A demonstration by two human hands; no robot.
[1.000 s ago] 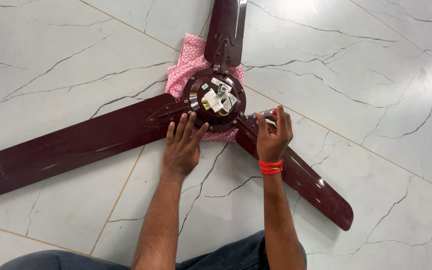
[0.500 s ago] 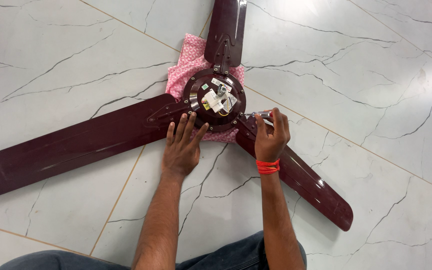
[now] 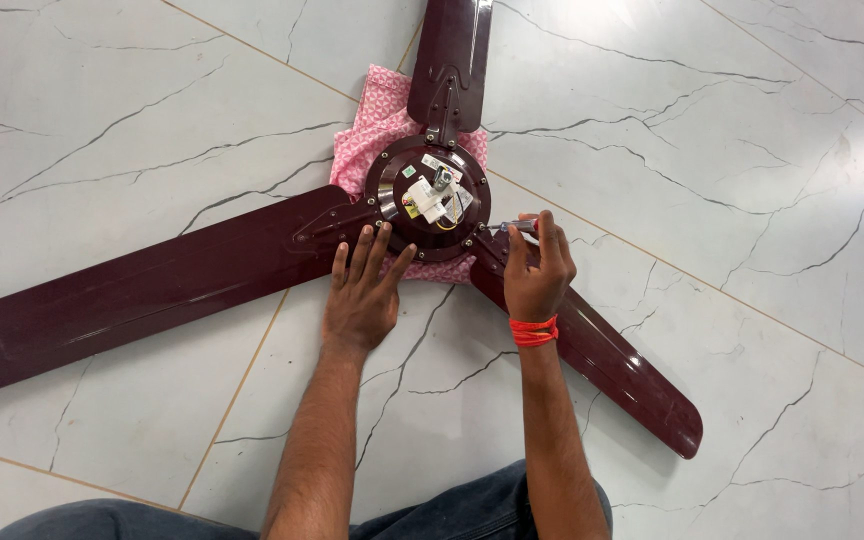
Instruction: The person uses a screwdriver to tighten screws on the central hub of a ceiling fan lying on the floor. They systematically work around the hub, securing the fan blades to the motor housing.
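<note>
A dark maroon three-bladed ceiling fan (image 3: 152, 290) lies flat on the marble floor. Its round motor hub (image 3: 430, 200) faces up, with a white connector block and small wires at the centre. My left hand (image 3: 362, 295) rests flat on the floor, fingers spread, fingertips touching the hub's lower left edge. My right hand (image 3: 537, 270), with a red thread at the wrist, is closed around a small screwdriver (image 3: 507, 227) whose tip points at the hub's right edge, where the lower right blade joins.
A pink patterned cloth (image 3: 377, 135) lies under the hub. The white marble tiles (image 3: 752, 200) with grey veins surround the fan. My knees in dark trousers (image 3: 472, 510) sit at the bottom edge.
Both hands stay in nearly the same place. My right hand has shifted slightly on the screwdriver at the hub's edge.
</note>
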